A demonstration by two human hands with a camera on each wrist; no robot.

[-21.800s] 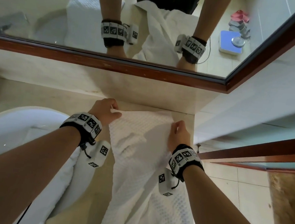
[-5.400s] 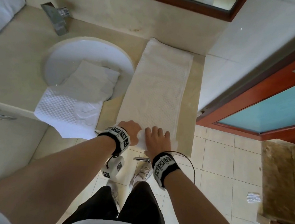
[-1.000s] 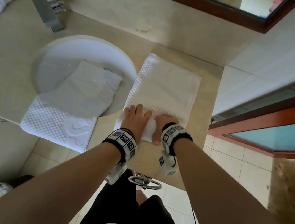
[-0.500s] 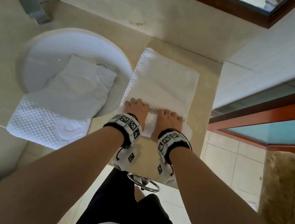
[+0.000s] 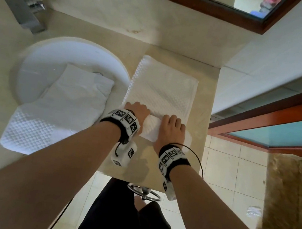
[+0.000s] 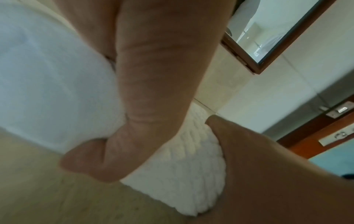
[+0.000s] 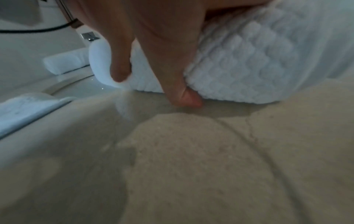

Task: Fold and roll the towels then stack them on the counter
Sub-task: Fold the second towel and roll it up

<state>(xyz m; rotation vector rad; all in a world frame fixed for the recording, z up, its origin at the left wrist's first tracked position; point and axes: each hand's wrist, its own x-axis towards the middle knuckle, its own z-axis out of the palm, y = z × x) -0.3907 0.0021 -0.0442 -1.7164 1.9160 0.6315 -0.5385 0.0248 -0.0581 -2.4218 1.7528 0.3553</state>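
A folded white towel (image 5: 58, 106) lay draped over the sink (image 5: 39, 58) rim at the left. On the bench (image 5: 202, 105) beside it, the left hand (image 5: 137, 110) and right hand (image 5: 171, 128) each curled a grip round the waffle-weave towel (image 5: 161, 89), half rolled. Soft and springy, it would likely unroll unless held at both roll ends.

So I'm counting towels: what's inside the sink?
One folded white towel lies partly in the sink, its near end hanging over the counter edge. It covers the basin beneath it, so anything underneath stays hidden.
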